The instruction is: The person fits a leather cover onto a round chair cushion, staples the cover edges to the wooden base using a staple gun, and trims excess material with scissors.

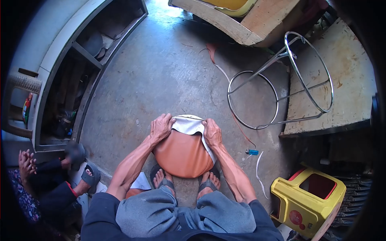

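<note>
Between my feet is a round stool seat wrapped in a brown leatherette cover (pixel 181 154). The cover's far edge is folded back, so its white underside (pixel 188 124) shows. My left hand (pixel 162 125) is closed on the cover's edge at the far left of the seat. On the far right, my right hand (pixel 212 131) grips the same edge, fingers bent around it. White backing also shows down the right side below that hand. Whatever lies beneath the cover is hidden.
A chrome stool frame (pixel 277 98) lies on its side at the right, against a wooden board (pixel 329 80). A blue lighter (pixel 252 152) and a white strip (pixel 260 174) lie on the floor. A yellow plastic stool (pixel 311 201) is tipped at lower right. Another person's hands (pixel 27 162) are at left.
</note>
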`<state>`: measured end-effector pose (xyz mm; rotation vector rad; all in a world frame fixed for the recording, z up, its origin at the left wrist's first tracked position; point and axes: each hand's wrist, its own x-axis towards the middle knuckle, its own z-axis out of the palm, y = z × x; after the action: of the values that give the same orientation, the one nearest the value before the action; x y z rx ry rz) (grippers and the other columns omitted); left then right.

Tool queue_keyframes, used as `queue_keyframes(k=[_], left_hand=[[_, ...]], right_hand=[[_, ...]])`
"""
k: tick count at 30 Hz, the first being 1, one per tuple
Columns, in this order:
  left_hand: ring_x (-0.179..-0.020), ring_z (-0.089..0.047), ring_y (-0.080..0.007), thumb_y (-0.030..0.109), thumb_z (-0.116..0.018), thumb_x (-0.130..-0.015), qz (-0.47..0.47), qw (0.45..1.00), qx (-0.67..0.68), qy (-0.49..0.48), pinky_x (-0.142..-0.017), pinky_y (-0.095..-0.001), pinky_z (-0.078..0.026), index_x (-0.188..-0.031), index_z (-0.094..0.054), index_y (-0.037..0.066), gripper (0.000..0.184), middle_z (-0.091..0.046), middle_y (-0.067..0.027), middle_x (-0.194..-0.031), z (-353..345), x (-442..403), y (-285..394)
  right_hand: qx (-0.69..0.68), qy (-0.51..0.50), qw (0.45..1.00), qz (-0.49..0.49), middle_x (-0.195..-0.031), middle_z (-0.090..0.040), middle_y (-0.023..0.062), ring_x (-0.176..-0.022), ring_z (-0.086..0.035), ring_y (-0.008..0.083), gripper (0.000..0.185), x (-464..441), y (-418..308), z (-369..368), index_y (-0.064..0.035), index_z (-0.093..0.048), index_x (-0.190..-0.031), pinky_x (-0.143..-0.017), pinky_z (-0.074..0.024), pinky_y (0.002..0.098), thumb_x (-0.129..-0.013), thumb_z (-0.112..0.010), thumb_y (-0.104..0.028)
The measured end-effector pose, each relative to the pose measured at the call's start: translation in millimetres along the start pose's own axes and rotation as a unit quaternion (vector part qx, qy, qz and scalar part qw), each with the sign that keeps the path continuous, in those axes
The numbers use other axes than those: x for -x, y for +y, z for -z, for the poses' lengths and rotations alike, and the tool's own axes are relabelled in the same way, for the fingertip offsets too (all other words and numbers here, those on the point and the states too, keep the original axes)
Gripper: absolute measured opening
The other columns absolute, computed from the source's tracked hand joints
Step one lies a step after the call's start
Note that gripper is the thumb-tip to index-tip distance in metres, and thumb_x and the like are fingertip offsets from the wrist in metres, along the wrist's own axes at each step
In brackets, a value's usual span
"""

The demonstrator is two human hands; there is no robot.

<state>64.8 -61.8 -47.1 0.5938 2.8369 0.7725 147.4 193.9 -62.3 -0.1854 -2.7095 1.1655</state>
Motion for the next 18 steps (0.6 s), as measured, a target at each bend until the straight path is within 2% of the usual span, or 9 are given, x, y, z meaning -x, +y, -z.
queue_keyframes(k=[2, 3, 7, 8, 12, 14, 15, 16, 18], left_hand=[[-0.087, -0.068, -0.0400, 0.033, -0.062, -0.103, 0.038, 0.998, 0.002, 0.052, -0.071, -0.0516, -0.052, -0.093, -0.059, 0.008, 0.027, -0.064, -0.0156, -0.085, -2, 1, -8], [-0.082, -0.066, -0.0391, 0.033, -0.062, -0.104, 0.023, 0.996, 0.008, 0.087, -0.068, -0.0509, -0.050, -0.091, -0.057, 0.007, 0.029, -0.062, -0.0152, -0.079, 0, 0, -8], [-0.078, -0.065, -0.0395, 0.036, -0.062, -0.103, -0.005, 0.989, 0.021, 0.147, -0.067, -0.0525, -0.050, -0.093, -0.059, 0.009, 0.029, -0.065, -0.0149, -0.082, 13, -22, 0], [-0.078, -0.065, -0.0395, 0.036, -0.062, -0.103, -0.005, 0.989, 0.018, 0.150, -0.067, -0.0525, -0.050, -0.093, -0.059, 0.009, 0.029, -0.065, -0.0149, -0.082, 16, -27, 2], [-0.083, -0.066, -0.0403, 0.033, -0.065, -0.103, -0.009, 0.997, 0.041, 0.059, -0.072, -0.0526, -0.051, -0.097, -0.061, 0.008, 0.026, -0.066, -0.0163, -0.084, 3, -17, 4], [-0.089, -0.068, -0.0407, 0.034, -0.065, -0.102, 0.032, 0.993, 0.092, 0.063, -0.074, -0.0510, -0.053, -0.106, -0.064, 0.008, 0.026, -0.068, -0.0177, -0.094, -24, 1, -1], [-0.104, -0.068, -0.0394, 0.032, -0.066, -0.101, 0.056, 0.995, 0.057, 0.062, -0.084, -0.0491, -0.054, -0.121, -0.067, 0.009, 0.030, -0.068, -0.0176, -0.113, -32, 5, 1], [-0.104, -0.068, -0.0394, 0.032, -0.066, -0.101, 0.051, 0.995, 0.061, 0.060, -0.084, -0.0491, -0.054, -0.121, -0.067, 0.009, 0.030, -0.068, -0.0176, -0.113, -30, -1, 9], [-0.120, -0.061, -0.0386, 0.034, -0.068, -0.099, -0.095, 0.988, -0.016, 0.123, -0.098, -0.0504, -0.049, -0.135, -0.064, 0.012, 0.042, -0.065, -0.0163, -0.129, -23, 2, 23]], right_hand=[[0.030, -0.015, 0.999, -0.009, -0.095, -0.065, 0.0239, -0.087, -0.066, 0.0471, 0.018, -15, -8, -4, -0.0026, -0.057, -0.100, -0.073, -0.0525, 0.0555, -0.106, -0.057, -0.019], [0.034, -0.002, 0.999, 0.007, -0.092, -0.065, 0.0238, -0.085, -0.066, 0.0465, 0.018, -21, -9, -5, -0.0023, -0.057, -0.099, -0.072, -0.0520, 0.0544, -0.106, -0.057, -0.019], [-0.010, 0.036, 0.998, 0.058, -0.090, -0.064, 0.0222, -0.082, -0.065, 0.0453, 0.019, -50, -11, 8, -0.0009, -0.058, -0.096, -0.071, -0.0512, 0.0527, -0.105, -0.060, -0.017], [-0.014, 0.039, 0.997, 0.067, -0.088, -0.064, 0.0211, -0.081, -0.065, 0.0441, 0.018, -56, -12, 13, -0.0003, -0.061, -0.096, -0.072, -0.0517, 0.0514, -0.105, -0.062, -0.017], [-0.029, -0.001, 0.997, 0.078, -0.092, -0.068, 0.0194, -0.084, -0.068, 0.0408, 0.018, -47, 10, 27, -0.0007, -0.066, -0.100, -0.073, -0.0535, 0.0477, -0.103, -0.065, -0.019], [-0.038, 0.012, 0.997, 0.065, -0.089, -0.067, 0.0187, -0.081, -0.067, 0.0410, 0.018, -27, 22, 13, -0.0015, -0.067, -0.102, -0.072, -0.0537, 0.0477, -0.103, -0.066, -0.019], [-0.026, 0.016, 0.999, 0.040, -0.091, -0.067, 0.0159, -0.086, -0.067, 0.0386, 0.017, -20, 27, 8, -0.0039, -0.068, -0.104, -0.074, -0.0527, 0.0481, -0.102, -0.067, -0.021], [-0.021, 0.020, 0.999, 0.037, -0.091, -0.067, 0.0159, -0.086, -0.067, 0.0386, 0.017, -23, 20, 13, -0.0039, -0.068, -0.104, -0.074, -0.0527, 0.0481, -0.102, -0.067, -0.021], [0.141, 0.049, 0.985, 0.083, -0.097, -0.069, 0.0138, -0.091, -0.068, 0.0361, 0.016, -19, 3, 21, -0.0057, -0.070, -0.104, -0.080, -0.0506, 0.0481, -0.100, -0.068, -0.021]])
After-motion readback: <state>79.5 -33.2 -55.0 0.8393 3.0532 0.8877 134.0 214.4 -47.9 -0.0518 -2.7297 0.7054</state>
